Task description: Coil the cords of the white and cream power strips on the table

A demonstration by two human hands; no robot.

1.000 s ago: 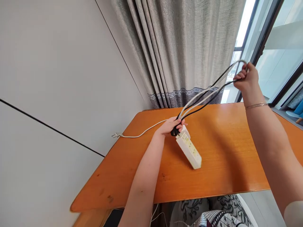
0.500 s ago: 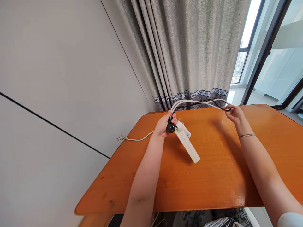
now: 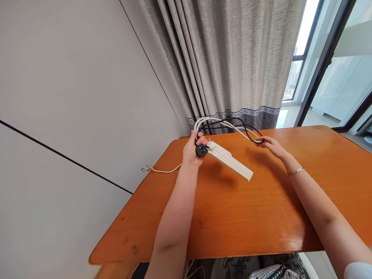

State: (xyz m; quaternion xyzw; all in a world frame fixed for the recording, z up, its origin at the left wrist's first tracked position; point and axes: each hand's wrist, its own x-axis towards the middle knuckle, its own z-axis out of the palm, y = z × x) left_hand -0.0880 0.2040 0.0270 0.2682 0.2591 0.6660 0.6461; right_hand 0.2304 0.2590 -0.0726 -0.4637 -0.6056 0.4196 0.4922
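My left hand (image 3: 191,151) is closed around one end of a bundle of white and black cables (image 3: 226,123). A round black plug (image 3: 201,150) sticks out below its fingers. From the same grip a white power strip (image 3: 232,162) slants down to the right above the table. The cables arch over to my right hand (image 3: 273,147), whose fingers pinch the far end of the loop. One white cord runs left from my left hand to a pronged plug (image 3: 147,168) at the table's left edge.
The orange-brown wooden table (image 3: 250,221) lies beneath both hands. A grey curtain (image 3: 232,62) hangs behind it, and a pale wall (image 3: 72,97) borders the left. A dark-framed glass door (image 3: 325,69) is at the right. Patterned fabric (image 3: 273,271) shows below the front edge.
My right hand has moved left and slightly down, bringing the loop's end closer to my left hand. My left hand shifted a little left, and the power strip has swung up to the right.
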